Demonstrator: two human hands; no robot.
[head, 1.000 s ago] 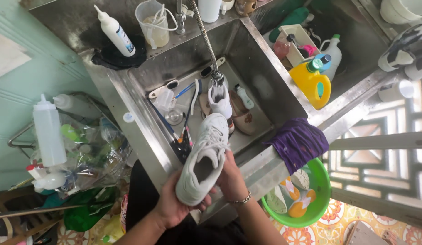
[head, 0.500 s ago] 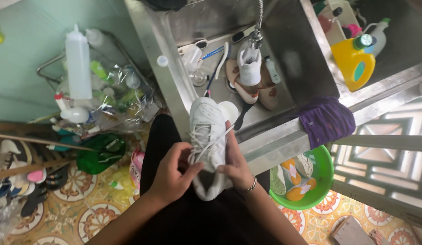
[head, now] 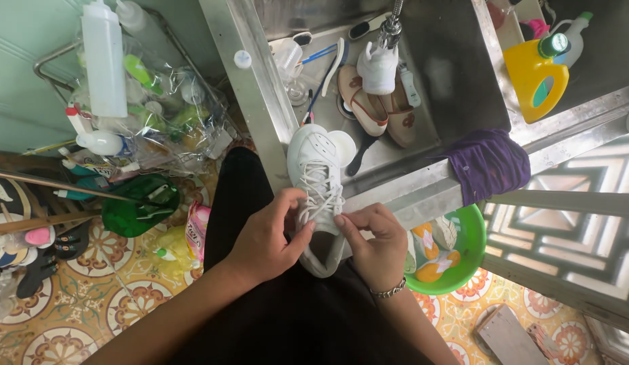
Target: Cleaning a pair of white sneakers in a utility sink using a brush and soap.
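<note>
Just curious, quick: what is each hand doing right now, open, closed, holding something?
Left hand: closed around the side of the white sneaker, thumb at the laces.
Right hand: fingers pinched on the sneaker's laces.

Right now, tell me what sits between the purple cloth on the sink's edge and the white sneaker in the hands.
In the head view, only bare steel sink rim lies between the purple cloth and the white lace-up sneaker.

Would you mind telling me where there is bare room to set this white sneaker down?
The steel sink rim, between the rack of bottles and the basin, is bare but for a small white cap. The basin floor is crowded with brown shoes, brushes and a white shoe. The purple cloth covers the front edge.
</note>
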